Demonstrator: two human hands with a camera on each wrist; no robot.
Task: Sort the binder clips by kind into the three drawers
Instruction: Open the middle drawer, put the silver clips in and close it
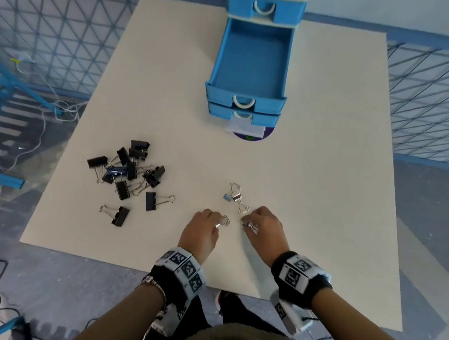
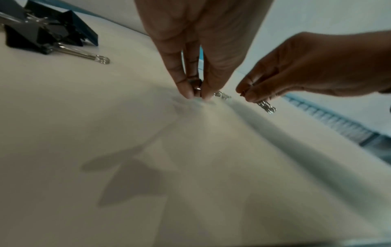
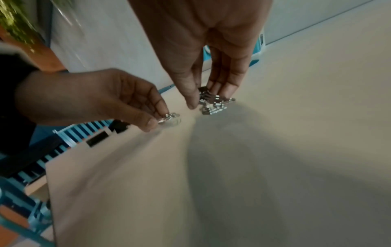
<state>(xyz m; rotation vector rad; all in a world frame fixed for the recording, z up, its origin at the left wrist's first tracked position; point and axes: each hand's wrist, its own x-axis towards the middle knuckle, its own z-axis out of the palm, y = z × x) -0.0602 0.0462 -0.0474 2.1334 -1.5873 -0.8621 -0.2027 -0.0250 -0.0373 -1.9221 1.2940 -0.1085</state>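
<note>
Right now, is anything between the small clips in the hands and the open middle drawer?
Nothing visible. The left hand and right hand each pinch a small silver clip. Between them and the open middle drawer lies bare table, apart from two small clips. The black clip pile sits off left.

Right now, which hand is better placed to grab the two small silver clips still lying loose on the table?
Right. The right hand sits just beside the loose small silver clips; the left hand is farther off. Both hands already pinch a small clip.
</note>
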